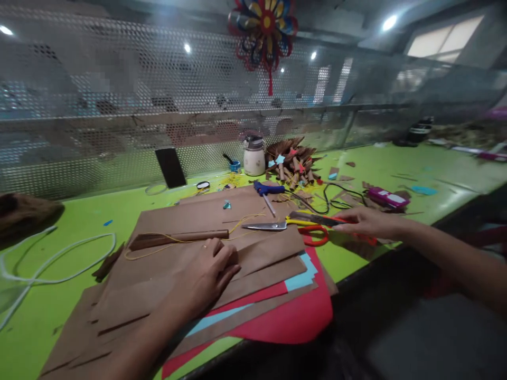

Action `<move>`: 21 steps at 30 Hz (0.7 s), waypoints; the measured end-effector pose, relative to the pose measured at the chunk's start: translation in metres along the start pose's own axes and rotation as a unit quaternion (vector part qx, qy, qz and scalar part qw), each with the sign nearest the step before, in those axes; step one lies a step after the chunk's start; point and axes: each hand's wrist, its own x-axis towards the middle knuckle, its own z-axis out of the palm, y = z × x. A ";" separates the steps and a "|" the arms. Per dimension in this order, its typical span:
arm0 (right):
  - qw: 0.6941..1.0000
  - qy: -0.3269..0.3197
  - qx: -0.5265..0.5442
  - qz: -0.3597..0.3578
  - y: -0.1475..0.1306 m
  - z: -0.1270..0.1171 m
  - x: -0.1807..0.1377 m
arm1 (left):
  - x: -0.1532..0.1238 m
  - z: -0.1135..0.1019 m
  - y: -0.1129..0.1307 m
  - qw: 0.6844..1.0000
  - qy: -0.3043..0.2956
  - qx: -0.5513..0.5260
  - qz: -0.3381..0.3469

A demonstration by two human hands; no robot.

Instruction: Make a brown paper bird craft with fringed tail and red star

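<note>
My left hand [212,269] rests, fingers curled under, on a stack of brown paper sheets [158,274]; nothing shows in it. Just beyond its knuckles lies a brown paper roll [198,236] with yellow string [137,257] looped about it. My right hand [366,221] is closed round the right end of a dark flat-bladed tool [315,217], its kind unclear; orange parts show beneath the fingers. Under the tool lie scissors [267,226] with silver blades and yellow and orange handles, pointing left. A blue glue gun [271,189] sits behind them.
Red paper [293,322] overhangs the table's front edge. A white jar [254,158] and a heap of brown paper pieces [295,163] stand at the back by the perforated metal screen [99,105]. A white cable [67,275] curls at left; a purple device [387,198] lies right.
</note>
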 end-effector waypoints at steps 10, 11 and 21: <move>1.000 -0.026 -0.004 -0.012 0.003 0.014 0.004 | 0.003 0.001 -0.002 1.000 -0.012 0.011 -0.004; 0.999 -0.033 -0.018 -0.025 0.002 0.015 0.003 | 0.003 0.001 -0.002 1.000 -0.011 0.012 -0.001; 0.969 0.003 -0.159 -0.190 -0.011 0.014 -0.007 | 0.012 0.000 -0.001 0.998 -0.019 0.052 0.038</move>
